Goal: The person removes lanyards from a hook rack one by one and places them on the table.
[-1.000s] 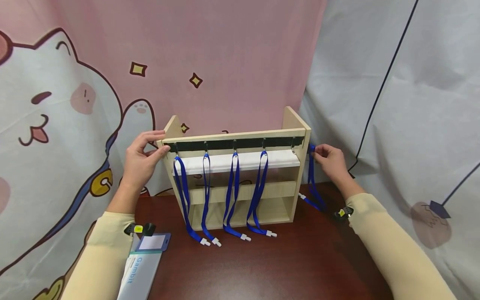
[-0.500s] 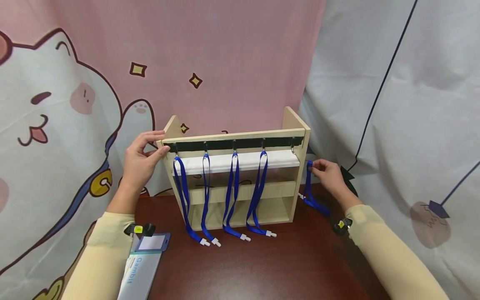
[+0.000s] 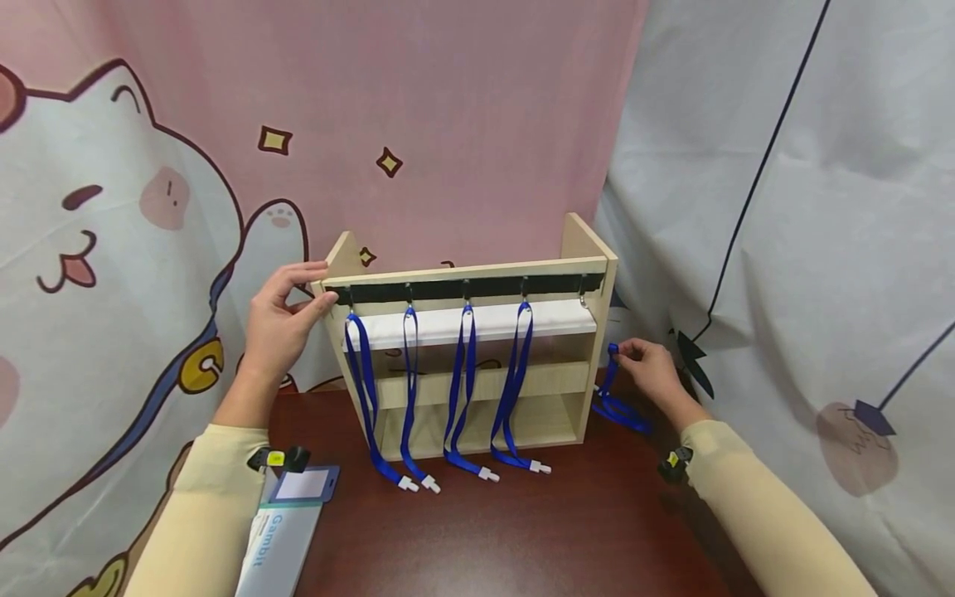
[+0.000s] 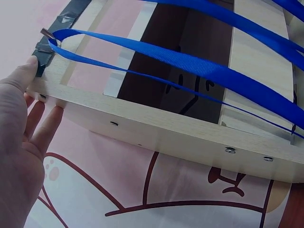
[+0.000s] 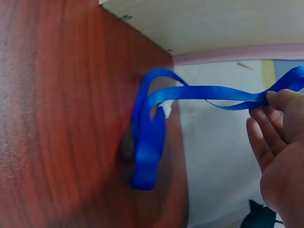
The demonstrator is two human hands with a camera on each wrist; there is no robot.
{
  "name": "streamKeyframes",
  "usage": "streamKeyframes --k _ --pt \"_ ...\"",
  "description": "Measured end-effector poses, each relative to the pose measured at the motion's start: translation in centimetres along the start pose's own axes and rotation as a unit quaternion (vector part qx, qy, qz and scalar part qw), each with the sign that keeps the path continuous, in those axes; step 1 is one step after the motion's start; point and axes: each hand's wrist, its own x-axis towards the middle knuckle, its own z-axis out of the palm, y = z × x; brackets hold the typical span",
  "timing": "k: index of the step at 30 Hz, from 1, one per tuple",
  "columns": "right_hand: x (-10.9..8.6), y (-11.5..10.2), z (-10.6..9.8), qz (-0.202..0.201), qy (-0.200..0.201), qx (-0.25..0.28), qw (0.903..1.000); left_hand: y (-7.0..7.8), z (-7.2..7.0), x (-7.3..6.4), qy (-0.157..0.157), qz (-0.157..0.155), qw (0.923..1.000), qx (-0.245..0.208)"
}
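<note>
My left hand [image 3: 278, 319] holds the upper left corner of a wooden rack [image 3: 477, 388]; in the left wrist view, the thumb [image 4: 32, 66] lies by the black strip and the fingers are against the side panel. To the right of the rack, my right hand [image 3: 651, 370] pinches the upper end of a blue lanyard [image 3: 612, 369] between thumb and fingers. The rest of that lanyard [image 5: 148, 156] droops in loops onto the table in the right wrist view, its white clip partly hidden. Several other blue lanyards [image 3: 513, 385] hang from hooks along the rack's black strip [image 3: 440, 288].
The rack's rightmost hook [image 3: 584, 297] bears no lanyard. White clips [image 3: 540, 467] of the hanging lanyards lie on the dark red table [image 3: 477, 539]. A Gambit box [image 3: 279, 551] and a blue badge holder [image 3: 328, 485] lie at the left. Printed cloth [image 3: 485, 124] stands behind.
My right hand has moved down beside the rack with the lanyard, whose lower part now gathers more on the table. The left hand and the rack have stayed put.
</note>
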Motion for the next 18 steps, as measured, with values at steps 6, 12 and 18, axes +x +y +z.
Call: streamKeyframes --k 6,12,18 --pt "-0.4 1.1 0.7 0.002 -0.002 -0.007 1.0000 0.1 0.0 0.0 0.000 0.003 1.0000 -0.002" --pt "-0.9 2.2 1.0 -0.005 -0.005 -0.021 0.9998 0.0 0.1 0.0 -0.001 0.002 1.0000 -0.005" --pt "-1.6 3.2 1.1 0.006 -0.013 -0.024 0.9996 0.0 0.1 0.0 -0.002 0.005 1.0000 -0.008"
